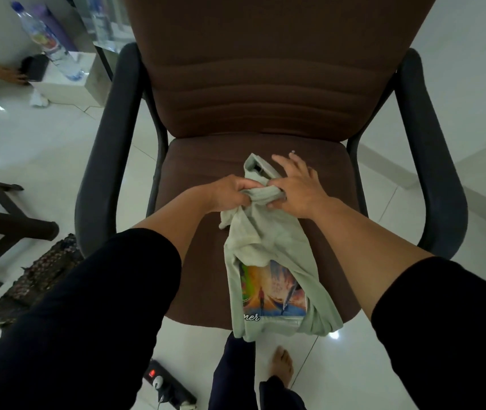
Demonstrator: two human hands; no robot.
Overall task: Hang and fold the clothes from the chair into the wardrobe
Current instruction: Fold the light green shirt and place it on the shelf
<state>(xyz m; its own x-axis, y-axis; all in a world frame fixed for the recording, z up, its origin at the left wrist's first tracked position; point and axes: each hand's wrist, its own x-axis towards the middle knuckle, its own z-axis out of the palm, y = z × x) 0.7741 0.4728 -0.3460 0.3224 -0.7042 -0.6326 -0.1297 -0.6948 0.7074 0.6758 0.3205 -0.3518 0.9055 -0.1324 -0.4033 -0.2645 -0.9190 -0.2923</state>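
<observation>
A pale green T-shirt [271, 250] with a colourful print lies crumpled on the seat of a brown office chair [253, 84], its lower hem hanging over the seat's front edge. My left hand [230, 193] grips a bunched fold near the shirt's top. My right hand [298, 187] pinches the same bunched part from the right, with its other fingers spread above the cloth. Both hands meet over the middle of the seat. No wardrobe is in view.
The chair has black armrests [437, 173] on both sides. A power strip [165, 383] lies on the white tiled floor by my bare foot [281, 365]. A patterned mat [37, 279] and dark furniture legs are at left. Another person's hand [11, 75] touches a black object near water bottles [49, 45].
</observation>
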